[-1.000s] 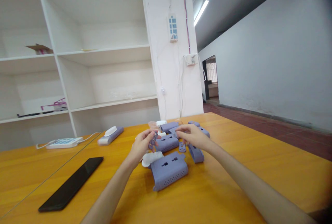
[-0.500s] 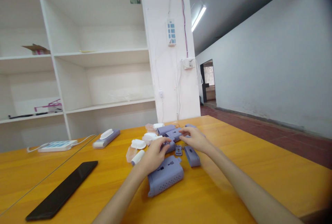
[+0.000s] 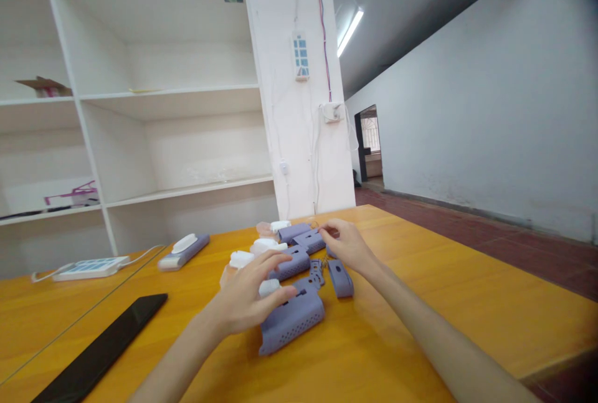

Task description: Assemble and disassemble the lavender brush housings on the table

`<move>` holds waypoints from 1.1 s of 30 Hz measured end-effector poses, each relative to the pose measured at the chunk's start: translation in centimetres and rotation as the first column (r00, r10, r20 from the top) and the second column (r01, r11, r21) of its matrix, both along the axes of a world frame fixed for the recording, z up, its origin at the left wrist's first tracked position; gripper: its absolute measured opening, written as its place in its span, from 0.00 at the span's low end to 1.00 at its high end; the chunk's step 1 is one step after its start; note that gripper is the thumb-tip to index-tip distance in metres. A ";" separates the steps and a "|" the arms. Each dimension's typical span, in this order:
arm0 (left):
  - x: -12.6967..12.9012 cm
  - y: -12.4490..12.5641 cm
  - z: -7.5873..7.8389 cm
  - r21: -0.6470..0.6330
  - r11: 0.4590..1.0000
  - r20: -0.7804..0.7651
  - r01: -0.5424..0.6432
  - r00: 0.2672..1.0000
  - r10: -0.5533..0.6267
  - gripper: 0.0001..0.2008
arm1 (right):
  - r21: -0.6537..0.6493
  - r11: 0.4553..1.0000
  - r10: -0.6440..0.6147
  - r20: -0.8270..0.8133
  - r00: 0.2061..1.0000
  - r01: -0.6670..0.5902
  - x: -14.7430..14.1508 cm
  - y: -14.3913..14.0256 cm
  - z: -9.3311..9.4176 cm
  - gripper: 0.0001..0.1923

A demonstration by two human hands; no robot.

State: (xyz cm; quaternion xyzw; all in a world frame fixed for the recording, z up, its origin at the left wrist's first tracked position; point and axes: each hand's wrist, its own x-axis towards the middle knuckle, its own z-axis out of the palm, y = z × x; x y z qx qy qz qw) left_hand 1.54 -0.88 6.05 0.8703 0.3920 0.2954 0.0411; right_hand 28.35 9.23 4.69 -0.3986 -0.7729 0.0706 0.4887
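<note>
My left hand is open, thumb and fingers apart, above the near lavender perforated case. Partly behind it are a white bottle-like piece and a white cap-like piece. My right hand is closed in a pinch beside the far lavender case; whatever is between its fingertips is too small to make out. Another lavender case lies between the hands. A flat lavender piece with cutouts and a lavender band-shaped part lie below my right hand.
A black flat slab lies at the left of the wooden table. Behind it are a white power strip and a lavender case with white parts. White shelves and a pillar stand beyond the table.
My left hand has moved left and nearer, away from the middle case, and its fingers have spread. My right hand stays by the far cases, its fingertips closer together. The view has turned slightly right.
</note>
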 end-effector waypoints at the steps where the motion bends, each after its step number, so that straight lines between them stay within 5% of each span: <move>1: -0.6 -0.4 0.0 -0.025 1.000 -0.041 0.004 0.999 -0.005 0.27 | 0.017 1.000 0.013 0.003 1.000 -0.013 -0.3 -0.4 0.2 0.11; 6: -1.3 -2.0 -1.7 -0.059 0.998 -0.231 0.026 0.972 -0.039 0.42 | 0.099 0.987 0.118 0.067 0.991 -0.124 -2.3 -2.7 0.5 0.14; 12: 0.1 0.0 -3.0 0.048 0.998 -0.257 0.038 0.966 -0.025 0.30 | 0.121 0.970 0.190 0.154 0.970 -0.209 -3.2 -3.5 0.1 0.17; 18: 0.8 3.2 -2.6 0.136 0.986 -0.279 0.094 0.959 -0.053 0.33 | 0.144 0.980 0.120 0.104 0.987 -0.134 -2.9 -2.7 -0.4 0.15; 23: -2.2 4.4 -1.4 0.283 0.954 -0.117 -0.102 0.983 0.140 0.18 | 0.167 0.986 0.016 0.051 0.999 -0.024 -2.8 -2.1 -0.5 0.13; 27: -8.8 6.6 -1.4 0.316 0.823 0.071 -0.472 0.877 0.476 0.17 | 0.163 0.982 -0.093 -0.003 0.996 0.092 -2.1 -1.2 -0.8 0.12; 33: -17.9 8.9 -4.6 0.249 0.478 0.042 -0.842 0.502 0.864 0.15 | 0.155 0.980 -0.120 -0.057 0.991 0.127 -1.7 -0.4 -1.3 0.10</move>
